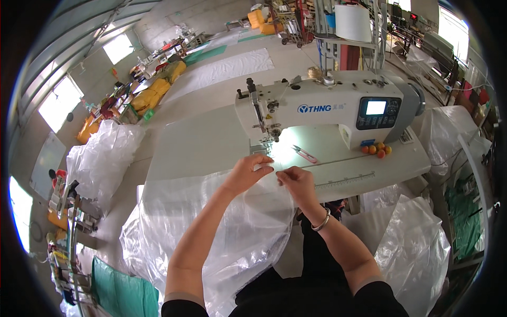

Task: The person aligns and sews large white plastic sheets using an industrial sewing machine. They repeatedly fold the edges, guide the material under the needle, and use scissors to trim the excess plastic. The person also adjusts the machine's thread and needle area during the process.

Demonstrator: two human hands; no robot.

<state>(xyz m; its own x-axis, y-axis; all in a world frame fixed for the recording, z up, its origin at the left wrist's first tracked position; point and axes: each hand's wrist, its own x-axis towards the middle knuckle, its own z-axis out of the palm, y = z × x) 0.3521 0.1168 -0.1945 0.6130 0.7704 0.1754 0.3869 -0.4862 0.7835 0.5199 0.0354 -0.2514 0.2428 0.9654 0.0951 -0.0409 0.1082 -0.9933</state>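
Note:
A white sewing machine [317, 103] stands on a pale table, its lamp lighting the needle area. In front of the needle, my left hand [248, 173] is curved, with a gap between thumb and fingers and nothing visible in it. Just to its right, my right hand [299, 185] has its fingertips pinched together; whatever they hold is too small to make out. Beneath both forearms, a clear plastic sheet [211, 211] lies over the table's front edge and hangs toward my lap. Thread snips [304, 154] with pink handles rest on the table beyond my right hand.
Several small orange fruits [381, 153] sit by the machine's base. A ruler scale [346, 180] runs along the table's front. A large white thread cone [353, 24] stands behind the machine. Crumpled clear plastic [414, 248] lies at the right, with more plastic [103, 158] at the left.

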